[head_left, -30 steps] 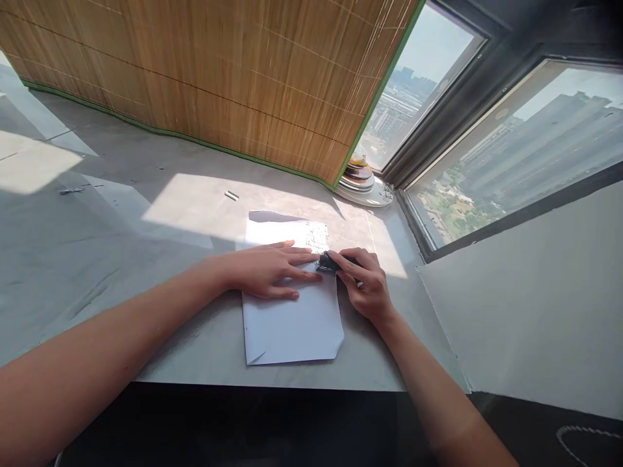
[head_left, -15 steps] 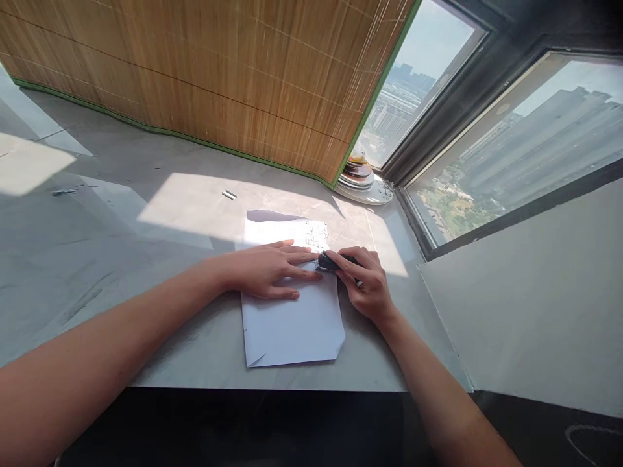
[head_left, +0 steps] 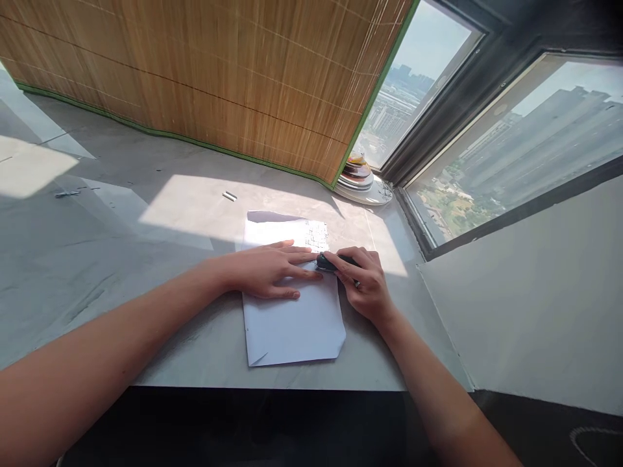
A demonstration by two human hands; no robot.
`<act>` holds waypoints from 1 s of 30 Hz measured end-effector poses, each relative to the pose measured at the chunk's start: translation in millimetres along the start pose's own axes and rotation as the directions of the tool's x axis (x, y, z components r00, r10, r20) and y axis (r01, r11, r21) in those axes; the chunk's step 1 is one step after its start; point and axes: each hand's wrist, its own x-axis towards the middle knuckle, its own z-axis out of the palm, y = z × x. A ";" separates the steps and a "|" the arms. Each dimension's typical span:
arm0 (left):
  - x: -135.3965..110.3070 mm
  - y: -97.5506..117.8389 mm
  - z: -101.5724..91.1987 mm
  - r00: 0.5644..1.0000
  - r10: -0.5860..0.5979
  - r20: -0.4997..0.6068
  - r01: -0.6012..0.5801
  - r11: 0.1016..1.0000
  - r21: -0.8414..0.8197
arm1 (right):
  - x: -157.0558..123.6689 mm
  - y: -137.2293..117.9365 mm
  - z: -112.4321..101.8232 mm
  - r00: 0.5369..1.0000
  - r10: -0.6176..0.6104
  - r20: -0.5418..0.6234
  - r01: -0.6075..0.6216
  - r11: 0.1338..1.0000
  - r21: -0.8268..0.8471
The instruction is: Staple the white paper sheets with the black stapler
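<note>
Closest in, a white sheet of paper [head_left: 292, 324] lies flat on the smooth grey bench [head_left: 204, 350], its two near corners folded over. The left hand [head_left: 265, 269] lies on it palm down, fingers straight and spread, nothing gripped. At the sheet's right edge, the right hand [head_left: 365, 285] curls around a small black stapler [head_left: 327, 263], its nose over the paper. Dense print covers the sheet's sunlit far end. Beyond lie a short staple strip [head_left: 230, 195], stacked plates [head_left: 360, 178] and a ribbed, green-edged bamboo blind [head_left: 219, 78].
</note>
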 end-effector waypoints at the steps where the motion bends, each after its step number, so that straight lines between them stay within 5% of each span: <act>1: 0.0 0.2 -0.3 1.000 0.002 0.004 -0.002 1.000 0.002 | 0.0 -1.2 -0.1 1.000 0.004 0.008 -0.004 1.000 -0.025; 10: -1.4 0.4 -1.2 1.000 0.022 -0.023 -0.021 0.999 0.033 | 3.4 -20.8 5.1 0.999 0.032 0.038 -0.024 0.979 -0.200; 20: -2.5 -4.8 -3.1 0.999 0.023 0.033 -0.023 1.000 0.021 | -1.9 9.3 4.6 0.963 0.183 -0.196 -0.157 0.977 0.143; 30: -3.1 -10.5 -1.8 0.999 0.022 0.031 -0.024 0.997 0.074 | -0.1 16.8 2.1 0.932 0.311 -0.185 -0.304 0.950 0.067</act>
